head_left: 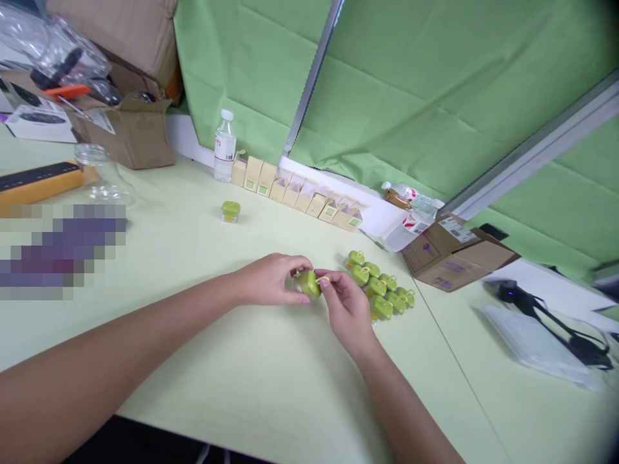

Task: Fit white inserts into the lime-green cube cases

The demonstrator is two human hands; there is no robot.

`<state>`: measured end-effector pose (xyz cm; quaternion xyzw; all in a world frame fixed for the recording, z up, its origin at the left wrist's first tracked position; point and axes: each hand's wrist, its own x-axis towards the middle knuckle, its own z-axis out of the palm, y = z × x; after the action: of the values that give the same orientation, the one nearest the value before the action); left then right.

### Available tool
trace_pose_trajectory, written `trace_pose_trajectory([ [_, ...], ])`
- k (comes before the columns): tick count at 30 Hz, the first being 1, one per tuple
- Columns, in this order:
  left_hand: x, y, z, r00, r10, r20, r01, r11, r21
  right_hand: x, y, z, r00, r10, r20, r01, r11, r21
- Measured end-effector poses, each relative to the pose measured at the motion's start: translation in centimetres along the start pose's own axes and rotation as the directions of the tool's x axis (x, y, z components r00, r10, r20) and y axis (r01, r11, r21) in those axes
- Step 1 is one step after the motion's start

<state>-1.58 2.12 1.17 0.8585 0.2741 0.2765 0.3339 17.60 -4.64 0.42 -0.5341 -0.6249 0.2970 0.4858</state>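
Observation:
Between my two hands, a small clear jar with a green lid point(310, 284) is held tilted on its side above the table. My left hand point(271, 278) is closed around its clear body, thumb below and fingers above. My right hand point(347, 308) pinches a pale yellow loop point(322, 279) at the lid. Just beyond my right hand stands a cluster of similar green-lidded jars point(381, 287), several of them with loops on their lids. One more green-lidded jar point(231, 211) sits alone farther back, with no loop visible on it.
Small open cardboard boxes point(293, 191) line the back wall beside an upright water bottle point(224, 147). At right are a brown carton point(454, 254), plastic bottles point(411, 222) and a black cable device point(556, 319). An open glass jar point(104, 177) and a cardboard box point(130, 132) stand left.

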Motion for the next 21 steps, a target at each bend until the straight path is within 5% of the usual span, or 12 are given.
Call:
trace_pose_trajectory([
  [5,0.0,-0.9,-1.5,0.998,-0.04,-0.049,0.045,0.993,0.107,1.0,0.6,-1.0,0.941,0.299,-0.159,-0.194,0.86,0.471],
  [8,-0.2,-2.5,-2.4,0.982,-0.12,-0.143,0.138,0.983,0.122,1.7,1.3,-2.7,0.932,0.333,-0.143,-0.207,0.813,0.545],
  [11,0.0,-4.6,-2.9,0.912,-0.289,-0.292,0.332,0.937,0.11,2.1,2.0,-3.6,0.941,0.331,-0.071,-0.249,0.821,0.513],
  [15,0.2,-6.3,-3.6,0.818,-0.432,-0.379,0.522,0.835,0.175,2.0,1.6,-2.8,0.887,0.462,0.02,-0.39,0.725,0.568],
  [18,0.1,-5.4,-3.9,0.862,-0.282,-0.421,0.416,0.868,0.271,1.5,0.5,-1.9,0.876,0.48,0.042,-0.406,0.689,0.6],
  [21,-0.3,-2.5,-3.3,0.944,0.037,-0.327,0.076,0.943,0.325,0.9,-0.3,-1.2,0.886,0.458,0.073,-0.415,0.713,0.566],
])
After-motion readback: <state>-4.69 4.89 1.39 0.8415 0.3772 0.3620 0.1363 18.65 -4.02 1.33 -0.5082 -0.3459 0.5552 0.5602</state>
